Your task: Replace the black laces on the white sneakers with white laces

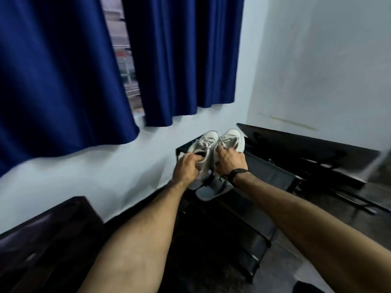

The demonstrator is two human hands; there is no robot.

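Note:
Two white sneakers are held side by side over a black shoe rack (pixel 264 166), toes pointing away from me. My left hand (pixel 187 169) grips the left sneaker (pixel 203 142) at its collar. My right hand (pixel 230 160) grips the right sneaker (pixel 232 138) the same way. The laces showing on both shoes look white or light grey. A dark bit of lace or strap hangs below the heels between my wrists; the frame is blurred there. A black band sits on my right wrist.
Blue curtains (pixel 179 60) hang over a window on the pale wall ahead. A dark piece of furniture (pixel 53 240) stands at lower left. A flat black panel (pixel 306 149) lies at right beyond the rack. The floor is dark.

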